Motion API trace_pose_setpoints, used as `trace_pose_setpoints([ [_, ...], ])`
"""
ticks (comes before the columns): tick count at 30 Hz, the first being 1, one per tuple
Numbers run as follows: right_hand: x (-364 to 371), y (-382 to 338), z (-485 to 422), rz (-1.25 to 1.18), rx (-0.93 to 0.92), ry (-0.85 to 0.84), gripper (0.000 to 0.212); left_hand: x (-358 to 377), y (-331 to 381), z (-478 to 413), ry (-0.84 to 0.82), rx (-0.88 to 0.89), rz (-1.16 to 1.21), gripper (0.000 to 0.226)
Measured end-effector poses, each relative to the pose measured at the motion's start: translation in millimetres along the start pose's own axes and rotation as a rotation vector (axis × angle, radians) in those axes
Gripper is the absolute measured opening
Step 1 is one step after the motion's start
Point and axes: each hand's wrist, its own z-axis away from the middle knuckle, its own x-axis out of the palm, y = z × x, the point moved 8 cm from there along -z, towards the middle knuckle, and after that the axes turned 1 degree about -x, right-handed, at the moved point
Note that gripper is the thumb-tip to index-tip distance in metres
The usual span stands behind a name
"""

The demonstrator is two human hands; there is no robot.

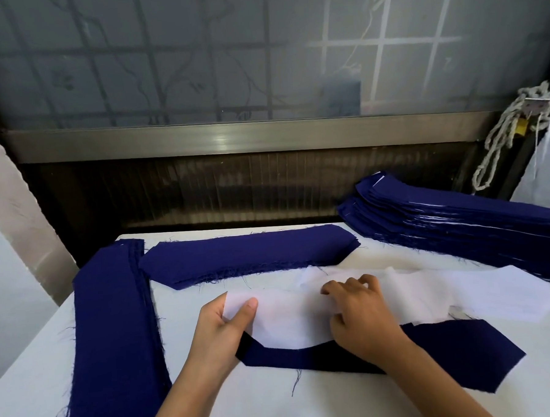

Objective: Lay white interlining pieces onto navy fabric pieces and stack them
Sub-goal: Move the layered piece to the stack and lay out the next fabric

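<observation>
Work surface: a white-covered table (277,406) set against a frosted window.

Stock, largest first:
- A long pile of navy strips (114,328) runs down the left edge of the table, apparently parked out of the working area.
- A tall stack (459,221) sits at the far right. White edges show between its navy layers, so it is judged to be the finished pairs.
- A lower navy pile (247,254) lies across the back, within reach, and is judged to be the supply.
- A single navy piece (459,355) lies flat at the front, directly before the person. It is the base now being covered.
- A loose layer of white interlining (479,296) spreads from the centre to the right, partly overlapping the far edge of that navy piece.

Item in hand: one white interlining piece (289,325) lies over the left part of the front navy piece. Its curved lower edge sits short of the navy edge, leaving a navy margin in view. It is judged to be under alignment and not yet laid flush.

Hands:
- The left hand (220,335) pinches the left end of the white piece, thumb on top and fingers beneath, which lifts that end slightly.
- The right hand (362,312) is arched, with bent fingertips (327,290) set on the white cloth, likely steadying or drawing it. It cannot be told whether it pinches a fold or only presses.
- Both forearms enter from the near edge of the table.
</observation>
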Motion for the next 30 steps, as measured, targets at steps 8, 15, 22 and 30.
trace_pose_setpoints([
  [8, -20.7, 74.2, 12.2, 0.179, 0.074, -0.084, 0.017, -7.4, -3.8, -1.7, 0.109, -0.033, -0.017, 0.023],
  [15, -68.2, 113.9, 25.4, 0.303, 0.145, 0.182, 0.007, -10.9, -11.2, -4.1, 0.119, -0.037, -0.093, 0.02],
  [22, -87.8, 120.9, 42.8, 0.146, 0.15, 0.413, 0.012, -14.7, -3.4, -1.9, 0.179, 0.028, -0.104, 0.022],
  [30, -102.8, 141.1, 75.7, -0.36, 0.458, 0.574, 0.015, -29.6, 6.8, 3.7, 0.332, 0.066, -0.084, 0.021],
])
